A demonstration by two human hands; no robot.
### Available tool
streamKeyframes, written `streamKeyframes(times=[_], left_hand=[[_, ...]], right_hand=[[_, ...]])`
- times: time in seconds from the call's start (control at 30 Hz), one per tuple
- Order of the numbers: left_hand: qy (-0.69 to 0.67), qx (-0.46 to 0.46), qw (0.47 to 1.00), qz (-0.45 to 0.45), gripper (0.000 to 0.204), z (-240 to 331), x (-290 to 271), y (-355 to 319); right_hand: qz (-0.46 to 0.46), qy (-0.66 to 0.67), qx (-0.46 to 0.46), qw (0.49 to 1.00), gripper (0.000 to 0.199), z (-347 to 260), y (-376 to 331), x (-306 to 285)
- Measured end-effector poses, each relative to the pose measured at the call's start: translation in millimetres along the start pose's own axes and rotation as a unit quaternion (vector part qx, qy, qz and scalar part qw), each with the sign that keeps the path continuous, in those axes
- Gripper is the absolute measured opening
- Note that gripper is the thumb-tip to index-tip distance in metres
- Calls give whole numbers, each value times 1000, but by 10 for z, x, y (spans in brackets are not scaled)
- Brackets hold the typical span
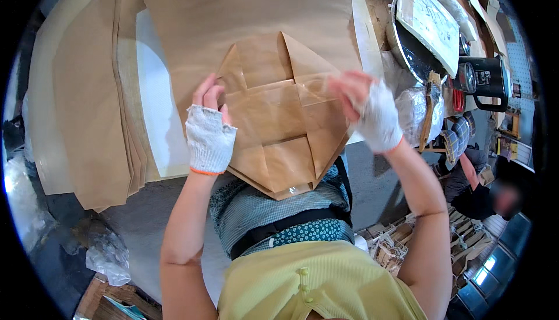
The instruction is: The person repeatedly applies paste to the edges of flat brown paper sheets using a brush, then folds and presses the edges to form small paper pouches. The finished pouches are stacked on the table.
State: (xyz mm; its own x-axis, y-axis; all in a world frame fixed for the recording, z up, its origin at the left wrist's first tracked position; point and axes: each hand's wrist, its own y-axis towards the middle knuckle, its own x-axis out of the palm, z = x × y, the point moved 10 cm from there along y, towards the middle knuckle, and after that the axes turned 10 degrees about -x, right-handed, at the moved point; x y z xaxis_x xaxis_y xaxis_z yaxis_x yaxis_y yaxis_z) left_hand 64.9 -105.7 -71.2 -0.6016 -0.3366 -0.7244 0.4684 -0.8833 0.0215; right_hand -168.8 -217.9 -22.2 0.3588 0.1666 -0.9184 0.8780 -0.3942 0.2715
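Yellow ribbed top (314,273) was nearest. Six-sided folded brown paper piece (271,113) lay centrally over a large flat brown paper sheet (250,6). Overlapping flaps looked already folded in; remaining work couldn't be judged. White-gloved left hand (211,128), fingers bent, touched its left edge; white-gloved right hand (371,110), half-curled, blurred at right flap. Grips unclear.

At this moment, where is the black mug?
In the head view, the black mug is toward the right edge, beyond the right hand, just below and right of the white board.
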Motion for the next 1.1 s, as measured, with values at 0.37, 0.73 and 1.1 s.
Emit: streamKeyframes(times=[0.37, 0.73, 1.1], left_hand=[[191, -65, 975, -98, 34, -52, 4, 406], [232, 253, 928, -144, 48, 387, 66, -448], [175, 237, 906, -305, 40, 599, 104, -546]], right_hand=[[-221, -98, 24, 970, 30, 540, 536, 578], [-209, -187, -37, 959, 55, -50, -177, 491], [-226, 43, -213, 950, 22, -659, -583, 506]])
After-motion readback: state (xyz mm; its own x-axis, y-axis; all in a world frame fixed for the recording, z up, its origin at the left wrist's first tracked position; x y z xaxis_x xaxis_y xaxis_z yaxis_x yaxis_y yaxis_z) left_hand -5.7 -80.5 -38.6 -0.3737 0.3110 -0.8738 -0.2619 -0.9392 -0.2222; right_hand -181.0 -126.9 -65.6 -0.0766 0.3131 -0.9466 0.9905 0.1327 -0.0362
